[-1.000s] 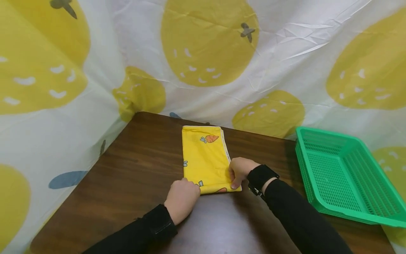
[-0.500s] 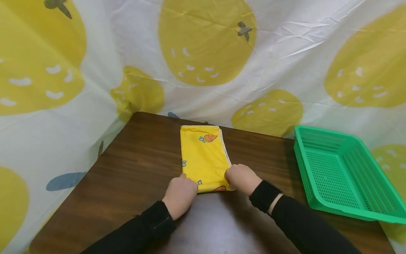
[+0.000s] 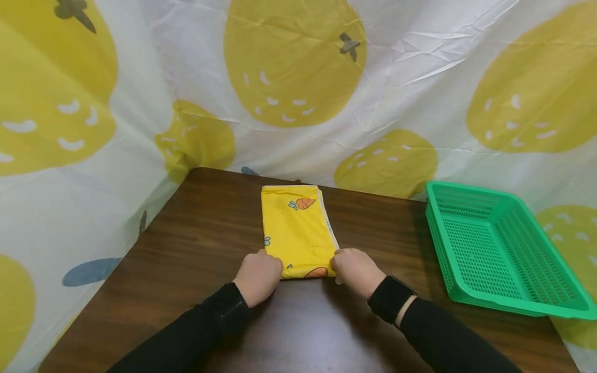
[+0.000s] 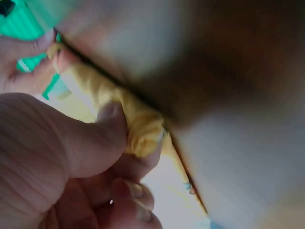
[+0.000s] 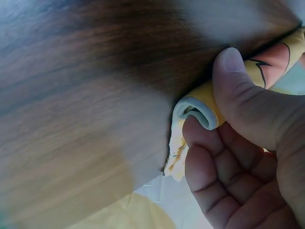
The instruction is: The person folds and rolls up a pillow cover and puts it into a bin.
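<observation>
A yellow cloth (image 3: pixel 298 228) with printed carrots and a white edge lies flat on the brown table, its near edge turned up into a small roll. My left hand (image 3: pixel 258 277) grips the near left corner. In the left wrist view the thumb (image 4: pixel 112 125) and forefinger pinch the bunched end of the roll (image 4: pixel 143 131). At the near right corner my right hand (image 3: pixel 358 272) holds the other end. The right wrist view shows its thumb (image 5: pixel 232 71) on top of the rolled end (image 5: pixel 198 106), whose white border forms a loop, with a curled forefinger beneath.
A green plastic basket (image 3: pixel 459 269) with slatted sides stands at the right of the table (image 3: pixel 210 223). A white curtain (image 3: pixel 289 140) with large yellow fruit prints hangs behind the table and along its left side.
My right hand has shifted from pressing a thumb on the near corner to gripping the rolled edge there. The near edge has turned over a little further. My left hand keeps its grip.
</observation>
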Motion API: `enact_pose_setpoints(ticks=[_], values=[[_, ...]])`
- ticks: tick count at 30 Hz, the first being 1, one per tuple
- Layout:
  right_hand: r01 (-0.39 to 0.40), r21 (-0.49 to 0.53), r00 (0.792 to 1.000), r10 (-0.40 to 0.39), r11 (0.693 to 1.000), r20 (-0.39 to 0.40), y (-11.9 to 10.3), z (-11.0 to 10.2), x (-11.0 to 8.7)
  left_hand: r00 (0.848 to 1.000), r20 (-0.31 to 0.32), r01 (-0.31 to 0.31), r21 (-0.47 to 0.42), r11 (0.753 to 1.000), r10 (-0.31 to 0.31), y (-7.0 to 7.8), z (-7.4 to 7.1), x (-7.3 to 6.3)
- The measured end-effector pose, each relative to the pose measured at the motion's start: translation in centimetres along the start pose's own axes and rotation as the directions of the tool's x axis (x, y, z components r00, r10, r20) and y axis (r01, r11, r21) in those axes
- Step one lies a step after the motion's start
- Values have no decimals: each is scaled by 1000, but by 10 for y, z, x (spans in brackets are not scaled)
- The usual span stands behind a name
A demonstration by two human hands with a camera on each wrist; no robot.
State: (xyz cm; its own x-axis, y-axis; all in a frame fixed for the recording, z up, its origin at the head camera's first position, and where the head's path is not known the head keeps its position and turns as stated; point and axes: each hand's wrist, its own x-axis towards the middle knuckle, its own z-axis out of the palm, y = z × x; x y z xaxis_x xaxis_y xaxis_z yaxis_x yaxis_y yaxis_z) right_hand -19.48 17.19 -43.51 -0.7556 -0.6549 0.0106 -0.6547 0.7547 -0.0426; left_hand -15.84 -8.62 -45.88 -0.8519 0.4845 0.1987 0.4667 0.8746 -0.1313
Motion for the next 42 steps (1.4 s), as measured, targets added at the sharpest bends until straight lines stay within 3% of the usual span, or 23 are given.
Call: enact_pose_setpoints(ticks=[2,4,7,10,12,15,19,21,24,29,32,39,42], values=[[-21,40,1000,21,999,13,2,1,2,998,64,-26,-31,999,28,-9,2,10],[-47,88,998,45,995,32,5,1,5,984,170,-31,-81,996,45,-18,2,22],[-88,153,995,79,984,65,8,1,10,939,340,6,-167,986,52,-28,-5,39],[-138,198,987,118,971,108,10,-3,14,908,414,18,-178,984,59,-29,-14,51],[-164,204,982,140,965,127,11,-6,15,914,402,15,-156,988,49,-27,-18,56],[-176,186,978,149,967,149,9,-8,19,941,337,30,-91,995,2,-24,-18,53],[-184,176,973,154,967,172,8,-8,22,985,170,19,5,1000,-19,-14,-13,38],[-188,185,970,153,965,190,10,-8,24,997,72,0,55,999,-4,-6,-12,27],[-191,195,963,145,962,228,13,-11,28,999,-25,-19,116,993,22,8,-12,12],[-186,207,944,116,961,309,24,-19,40,1000,-6,-27,155,988,28,21,-12,-2],[-207,223,921,113,953,372,31,-24,47,1000,12,-7,131,991,6,19,-12,-4],[-359,241,839,199,902,506,46,-21,66,998,-6,69,78,995,-69,12,-8,-4],[-373,224,831,217,901,512,52,-17,72,994,-57,99,59,993,-96,10,-6,-5]])
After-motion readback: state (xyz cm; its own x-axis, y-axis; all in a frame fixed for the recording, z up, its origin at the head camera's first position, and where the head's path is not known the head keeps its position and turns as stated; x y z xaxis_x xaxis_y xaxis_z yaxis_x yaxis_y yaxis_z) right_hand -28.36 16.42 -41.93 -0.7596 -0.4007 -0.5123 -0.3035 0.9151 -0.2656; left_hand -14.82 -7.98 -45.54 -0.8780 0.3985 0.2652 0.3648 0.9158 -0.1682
